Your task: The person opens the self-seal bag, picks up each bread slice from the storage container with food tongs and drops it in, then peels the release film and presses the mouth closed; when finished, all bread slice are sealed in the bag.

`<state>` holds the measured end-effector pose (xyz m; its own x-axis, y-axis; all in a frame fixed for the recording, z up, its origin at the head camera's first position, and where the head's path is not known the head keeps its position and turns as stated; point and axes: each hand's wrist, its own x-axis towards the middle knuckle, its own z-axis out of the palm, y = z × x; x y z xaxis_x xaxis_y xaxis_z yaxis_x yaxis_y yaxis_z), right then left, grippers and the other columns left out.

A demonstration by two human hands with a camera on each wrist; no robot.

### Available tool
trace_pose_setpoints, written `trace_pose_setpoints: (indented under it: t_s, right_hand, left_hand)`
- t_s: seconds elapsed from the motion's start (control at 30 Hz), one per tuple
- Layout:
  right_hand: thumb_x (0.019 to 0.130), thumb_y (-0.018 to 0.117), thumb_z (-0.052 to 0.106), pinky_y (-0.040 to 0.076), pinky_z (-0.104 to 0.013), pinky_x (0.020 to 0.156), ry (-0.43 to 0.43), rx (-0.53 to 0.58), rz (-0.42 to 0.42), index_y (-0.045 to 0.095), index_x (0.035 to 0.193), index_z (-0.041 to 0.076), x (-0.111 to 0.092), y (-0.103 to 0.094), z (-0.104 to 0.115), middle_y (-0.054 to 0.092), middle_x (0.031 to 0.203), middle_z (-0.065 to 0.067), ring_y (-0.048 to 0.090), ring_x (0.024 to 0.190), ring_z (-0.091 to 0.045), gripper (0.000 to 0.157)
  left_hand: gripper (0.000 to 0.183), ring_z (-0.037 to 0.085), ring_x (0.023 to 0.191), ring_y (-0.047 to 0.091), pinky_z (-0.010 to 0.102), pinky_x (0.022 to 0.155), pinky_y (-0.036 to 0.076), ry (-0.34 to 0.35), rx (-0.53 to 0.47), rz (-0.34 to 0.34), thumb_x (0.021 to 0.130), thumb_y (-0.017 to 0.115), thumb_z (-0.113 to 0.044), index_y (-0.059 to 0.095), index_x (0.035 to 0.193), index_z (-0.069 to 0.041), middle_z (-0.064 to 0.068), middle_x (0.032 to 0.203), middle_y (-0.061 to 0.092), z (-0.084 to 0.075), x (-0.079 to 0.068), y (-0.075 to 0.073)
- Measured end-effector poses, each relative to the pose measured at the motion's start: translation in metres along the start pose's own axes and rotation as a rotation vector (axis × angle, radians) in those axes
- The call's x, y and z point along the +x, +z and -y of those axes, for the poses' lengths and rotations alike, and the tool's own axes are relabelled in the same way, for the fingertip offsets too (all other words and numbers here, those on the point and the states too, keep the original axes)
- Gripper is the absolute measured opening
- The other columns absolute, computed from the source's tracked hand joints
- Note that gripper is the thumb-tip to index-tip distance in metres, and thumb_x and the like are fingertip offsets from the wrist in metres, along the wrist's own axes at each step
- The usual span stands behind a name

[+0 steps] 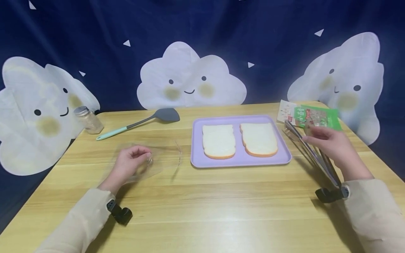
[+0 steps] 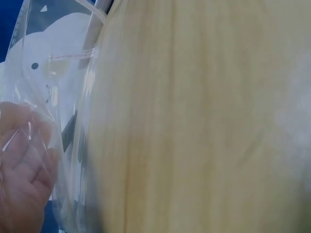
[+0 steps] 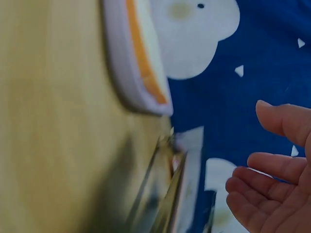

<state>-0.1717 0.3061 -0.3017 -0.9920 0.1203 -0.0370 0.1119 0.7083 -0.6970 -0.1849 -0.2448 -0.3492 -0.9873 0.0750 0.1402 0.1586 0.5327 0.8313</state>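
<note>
Over the wooden table, left of the purple tray, the left hand grips a clear plastic bag. Metal tongs slant right of the tray, long axis pointing away, nearest the unclenched, empty right hand.
</note>
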Motion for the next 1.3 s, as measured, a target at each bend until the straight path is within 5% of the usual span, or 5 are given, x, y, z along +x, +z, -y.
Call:
trace_pose_setpoints:
  t_s: [0.17,0.37,0.9,1.17,1.3]
  right_hand:
    - [0.09,0.054,0.043,0.041,-0.025,0.076,0.051,0.009,-0.054,0.034,0.138,-0.006,-0.008,0.0,-0.015,0.04,0.134,-0.033,0.041,0.117,-0.042,0.072]
    - [0.088,0.057,0.046,0.035,-0.011,0.066,0.084,0.038,-0.089,0.034,0.14,-0.003,-0.016,0.003,-0.028,0.042,0.135,-0.03,0.048,0.105,-0.021,0.075]
    - [0.085,0.064,0.04,0.035,-0.056,0.092,0.065,0.022,-0.024,0.022,0.142,-0.008,-0.022,0.016,-0.043,0.034,0.136,-0.036,0.035,0.123,-0.049,0.085]
    - [0.084,0.065,0.042,0.036,-0.058,0.091,0.099,0.027,-0.018,0.022,0.143,-0.006,-0.022,0.017,-0.045,0.034,0.134,-0.04,0.034,0.122,-0.052,0.086]
    - [0.082,0.067,0.042,0.046,-0.042,0.076,0.102,-0.012,-0.061,0.027,0.141,-0.006,-0.024,0.016,-0.045,0.042,0.126,-0.04,0.045,0.111,-0.048,0.086]
  left_hand:
    - [0.023,-0.003,0.079,0.057,0.014,0.071,0.047,-0.002,0.008,-0.005,0.089,0.062,-0.013,0.064,0.102,0.006,0.015,0.095,0.067,-0.002,-0.002,-0.001]
    - [0.023,-0.003,0.08,0.056,0.014,0.071,0.047,-0.001,0.009,-0.013,0.089,0.062,-0.015,0.065,0.101,0.005,0.007,0.091,0.067,-0.001,-0.002,-0.001]
    - [0.026,-0.004,0.079,0.055,0.012,0.07,0.046,-0.002,0.004,-0.024,0.088,0.064,-0.017,0.065,0.101,0.006,-0.017,0.081,0.064,0.003,-0.002,-0.002]
    - [0.028,-0.005,0.079,0.055,0.012,0.069,0.046,-0.008,-0.004,-0.021,0.088,0.064,-0.017,0.064,0.103,0.007,-0.016,0.083,0.064,0.003,-0.002,-0.002]
    - [0.027,-0.006,0.08,0.055,0.012,0.069,0.046,-0.019,0.006,-0.018,0.087,0.065,-0.017,0.065,0.103,0.005,-0.014,0.085,0.065,0.001,-0.001,-0.002]
